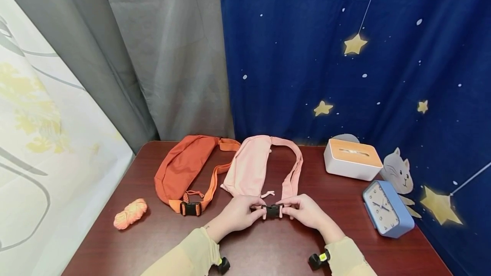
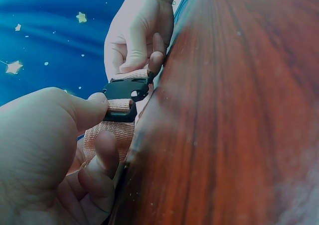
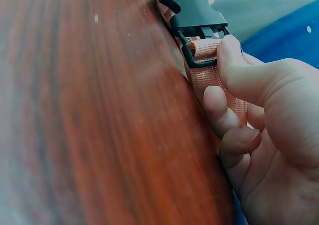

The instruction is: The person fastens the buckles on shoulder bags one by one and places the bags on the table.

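Note:
A pink waist bag [image 1: 249,165] lies in the middle of the table, its strap [image 1: 295,169] looping round to the right. At the front, both hands hold the strap's black side-release buckle [image 1: 272,211], whose two halves look joined. My left hand [image 1: 239,214] pinches the buckle's left end and webbing between thumb and fingers. Opposite it, my right hand [image 1: 307,212] pinches the right end. In the left wrist view the thumb presses on the buckle [image 2: 124,89] frame. The right wrist view shows the other thumb on the webbing beside the buckle [image 3: 199,18].
To the left lies an orange-red waist bag [image 1: 188,163] with its own black buckle [image 1: 190,208] fastened. A skein of peach yarn [image 1: 130,214] is near the left edge. On the right stand a tissue box [image 1: 350,163] and a blue clock [image 1: 389,210]. Curtains [image 1: 299,54] hang behind the table.

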A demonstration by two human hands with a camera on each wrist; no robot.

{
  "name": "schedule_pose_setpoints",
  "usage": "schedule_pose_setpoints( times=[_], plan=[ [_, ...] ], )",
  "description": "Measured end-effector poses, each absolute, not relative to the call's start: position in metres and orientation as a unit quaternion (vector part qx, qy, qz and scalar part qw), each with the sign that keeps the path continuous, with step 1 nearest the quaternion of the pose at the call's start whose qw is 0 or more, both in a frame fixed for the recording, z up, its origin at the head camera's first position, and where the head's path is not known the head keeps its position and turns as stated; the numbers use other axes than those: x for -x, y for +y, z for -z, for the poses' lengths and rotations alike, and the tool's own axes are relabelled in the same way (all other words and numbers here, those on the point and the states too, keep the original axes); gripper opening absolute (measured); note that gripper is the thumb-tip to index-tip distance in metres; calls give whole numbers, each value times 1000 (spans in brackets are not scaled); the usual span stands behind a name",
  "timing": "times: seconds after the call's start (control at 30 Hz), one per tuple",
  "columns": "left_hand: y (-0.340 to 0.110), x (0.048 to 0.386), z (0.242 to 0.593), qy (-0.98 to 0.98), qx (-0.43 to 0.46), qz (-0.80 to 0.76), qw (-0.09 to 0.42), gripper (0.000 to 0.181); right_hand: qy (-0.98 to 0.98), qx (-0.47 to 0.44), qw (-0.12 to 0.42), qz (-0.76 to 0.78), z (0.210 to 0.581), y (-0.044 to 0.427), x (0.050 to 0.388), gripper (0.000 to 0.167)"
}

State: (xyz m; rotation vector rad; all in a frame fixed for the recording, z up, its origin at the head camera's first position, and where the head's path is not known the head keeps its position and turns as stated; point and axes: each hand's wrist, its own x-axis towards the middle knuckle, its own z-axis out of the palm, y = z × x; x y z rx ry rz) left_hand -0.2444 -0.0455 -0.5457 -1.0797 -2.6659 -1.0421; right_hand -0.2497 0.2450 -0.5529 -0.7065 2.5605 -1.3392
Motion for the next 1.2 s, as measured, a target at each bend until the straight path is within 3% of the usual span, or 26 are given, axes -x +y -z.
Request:
schedule_pose_setpoints(
  times=[1.2],
  plan=[
    [-41,243,550,-872,348,342,31,10,859,228,95,449,555,239,248,20]
  ],
)
